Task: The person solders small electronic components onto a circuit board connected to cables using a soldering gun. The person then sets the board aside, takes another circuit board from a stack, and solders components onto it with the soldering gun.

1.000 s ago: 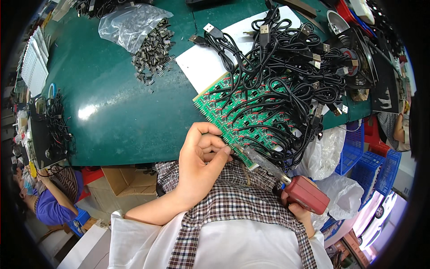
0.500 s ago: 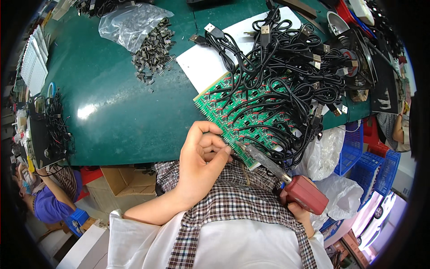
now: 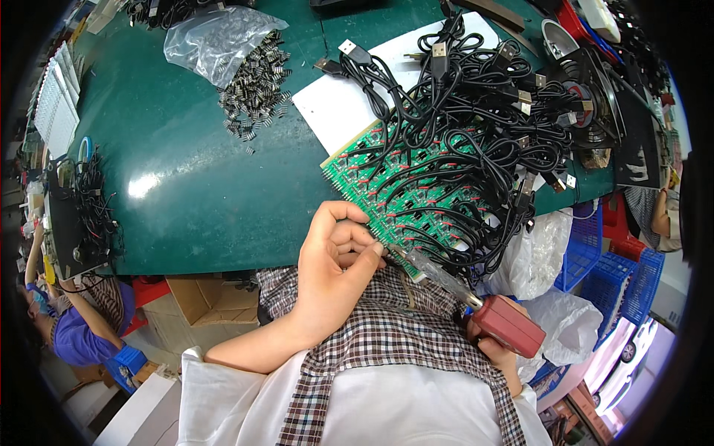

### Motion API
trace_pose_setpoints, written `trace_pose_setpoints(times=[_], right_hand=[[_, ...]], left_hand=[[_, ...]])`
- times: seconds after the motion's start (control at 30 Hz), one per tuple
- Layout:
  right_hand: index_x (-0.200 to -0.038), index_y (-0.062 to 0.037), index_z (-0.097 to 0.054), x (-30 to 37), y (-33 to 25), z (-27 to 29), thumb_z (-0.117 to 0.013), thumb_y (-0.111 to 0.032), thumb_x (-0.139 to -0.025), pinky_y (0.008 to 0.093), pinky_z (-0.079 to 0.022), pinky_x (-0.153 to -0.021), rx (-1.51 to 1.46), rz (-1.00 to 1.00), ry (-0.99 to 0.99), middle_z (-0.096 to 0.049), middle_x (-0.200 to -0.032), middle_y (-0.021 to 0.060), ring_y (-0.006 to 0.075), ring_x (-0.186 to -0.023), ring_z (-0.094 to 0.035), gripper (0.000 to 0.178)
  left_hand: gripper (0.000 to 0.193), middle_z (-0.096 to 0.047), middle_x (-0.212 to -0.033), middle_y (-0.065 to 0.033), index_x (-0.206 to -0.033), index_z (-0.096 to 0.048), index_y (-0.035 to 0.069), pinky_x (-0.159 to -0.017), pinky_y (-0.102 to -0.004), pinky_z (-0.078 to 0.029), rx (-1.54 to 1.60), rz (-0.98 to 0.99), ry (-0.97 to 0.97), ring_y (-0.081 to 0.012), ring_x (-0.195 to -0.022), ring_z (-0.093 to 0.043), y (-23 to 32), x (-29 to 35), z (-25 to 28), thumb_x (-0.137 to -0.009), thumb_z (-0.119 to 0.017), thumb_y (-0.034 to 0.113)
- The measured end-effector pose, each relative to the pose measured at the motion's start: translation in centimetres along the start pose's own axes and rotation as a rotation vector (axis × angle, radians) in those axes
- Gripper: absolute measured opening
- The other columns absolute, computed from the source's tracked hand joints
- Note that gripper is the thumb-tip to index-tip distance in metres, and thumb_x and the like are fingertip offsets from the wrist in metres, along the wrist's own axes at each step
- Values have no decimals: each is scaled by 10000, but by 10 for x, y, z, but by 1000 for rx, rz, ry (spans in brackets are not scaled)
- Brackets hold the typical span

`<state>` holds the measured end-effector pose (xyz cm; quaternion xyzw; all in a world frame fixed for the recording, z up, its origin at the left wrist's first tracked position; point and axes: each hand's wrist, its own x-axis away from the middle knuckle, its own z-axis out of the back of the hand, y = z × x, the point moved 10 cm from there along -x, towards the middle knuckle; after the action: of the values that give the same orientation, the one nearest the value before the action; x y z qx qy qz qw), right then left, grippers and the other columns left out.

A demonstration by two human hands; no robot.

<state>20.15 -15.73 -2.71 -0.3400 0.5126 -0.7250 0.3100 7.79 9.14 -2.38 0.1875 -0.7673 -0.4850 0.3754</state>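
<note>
A green panel of circuit boards (image 3: 364, 178) lies at the table's near edge, with black USB cables (image 3: 483, 152) fixed to it by red and black wire ends. My left hand (image 3: 327, 271) is at the panel's near left edge, thumb and index finger closed together. Whatever sits between those fingertips is too small to make out. In my right hand (image 3: 497, 355) is a soldering iron (image 3: 509, 325) with a dark red handle. Its metal shaft slants up and left, and the tip is close to the board edge beside my left thumb.
Farther left on the green table (image 3: 171, 215) are a heap of small metal parts (image 3: 256, 85) and a clear plastic bag (image 3: 216, 44). White paper (image 3: 327, 104) lies under the panel. A black stand (image 3: 595, 97) is at right. Blue crates (image 3: 610, 282) stand below; a co-worker (image 3: 85, 327) sits at left.
The soldering iron's tip has shifted slightly toward me along the board edge, and its handle has dropped a little. My left hand stays in place. The co-worker at left has raised an arm.
</note>
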Motion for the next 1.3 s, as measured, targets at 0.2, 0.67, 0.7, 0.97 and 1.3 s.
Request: trace_pose_setpoints(times=[0.2, 0.67, 0.7, 0.97, 1.3], right_hand=[[-1030, 43, -559, 9, 8, 8, -772, -410, -619, 285, -482, -657, -28, -53, 31, -638, -842, 100, 226, -723, -630, 647], [-1020, 45, -559, 6, -3, 7, -733, -457, -658, 285, -478, -621, 49, 44, 39, -641, -828, 79, 206, -657, -618, 642], [-1020, 45, -559, 9, -1, 7, -733, -457, -658, 285, -478, -621, 49, 45, 37, -641, -828, 79, 206, -657, -618, 642], [-1113, 64, -448, 9, -2, -3, -662, -500, -712, 282, -460, -586, -76, -59, 1, -640, -726, 78, 185, -595, -598, 724], [-958, -3, -585, 4, -14, -2, -594, -569, -721, 301, -449, -590, 155, -38, 80, -630, -712, 42, 217, -633, -594, 614]], left_hand=[[308, -556, -780, -48, -1050, -367, 19, -606, -205, -465, -69, 29, 5, -91, -692, -561, 3, 2, 5, -793, -506, -80], [216, -518, -749, -86, -934, -546, 23, -543, -275, -390, -1205, -359, 470, -159, -530, -435, 82, -31, 99, -732, -622, 31], [199, -518, -733, -92, -917, -552, 18, -548, -278, -394, -1203, -332, 433, -168, -537, -445, 80, -33, 99, -729, -618, 20], [203, -481, -700, -9, -914, -558, -29, -539, -179, -366, -793, -266, 401, -42, -573, -411, 76, -38, 112, -719, -610, -56], [198, -501, -708, -24, -947, -567, -16, -561, -206, -398, -1066, -421, 552, -78, -619, -454, 104, -31, 131, -752, -595, -9]])
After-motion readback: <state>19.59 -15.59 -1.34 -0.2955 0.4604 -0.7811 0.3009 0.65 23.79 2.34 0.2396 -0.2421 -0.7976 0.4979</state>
